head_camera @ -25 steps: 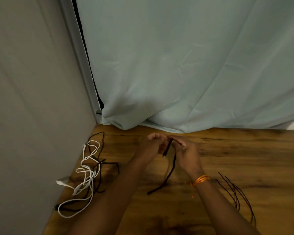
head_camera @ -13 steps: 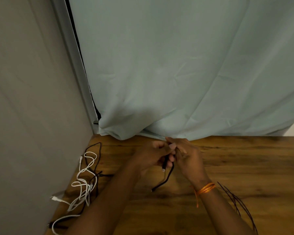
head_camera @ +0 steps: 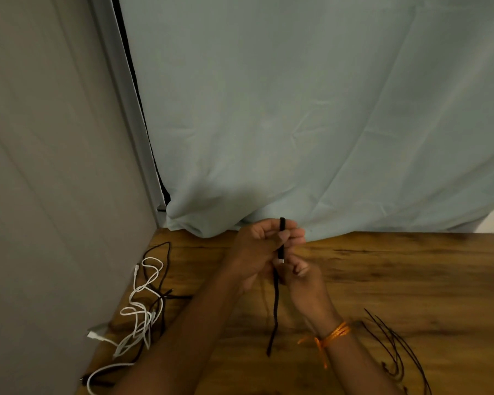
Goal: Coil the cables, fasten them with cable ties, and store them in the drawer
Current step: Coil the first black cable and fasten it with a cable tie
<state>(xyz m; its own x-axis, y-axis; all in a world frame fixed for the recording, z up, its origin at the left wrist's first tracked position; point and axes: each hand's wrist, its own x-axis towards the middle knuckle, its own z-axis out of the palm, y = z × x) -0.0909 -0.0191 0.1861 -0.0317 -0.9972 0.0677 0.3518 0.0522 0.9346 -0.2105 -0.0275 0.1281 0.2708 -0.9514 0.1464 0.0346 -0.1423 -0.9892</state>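
Observation:
A short black cable (head_camera: 275, 306) is folded into a loop above the wooden table (head_camera: 411, 280). My left hand (head_camera: 257, 246) pinches the top of the fold, whose bend sticks up past the fingers. My right hand (head_camera: 300, 276) sits just below and grips the strands near a silver-tipped plug. The cable's loose end hangs down to the table between my forearms. A tangle of white cable (head_camera: 139, 312) and black cable (head_camera: 161, 280) lies at the left by the wall. Several thin black cable ties (head_camera: 394, 349) lie on the table to the right of my right wrist.
A pale blue curtain (head_camera: 297, 124) hangs behind the table and drapes onto its far edge. A grey wall (head_camera: 40, 195) bounds the table on the left. An orange thread is tied around my right wrist. No drawer is in view.
Both hands rose with the black cable. The left hand now holds the folded top higher, the right hand has slid lower, and the loose end hangs straighter.

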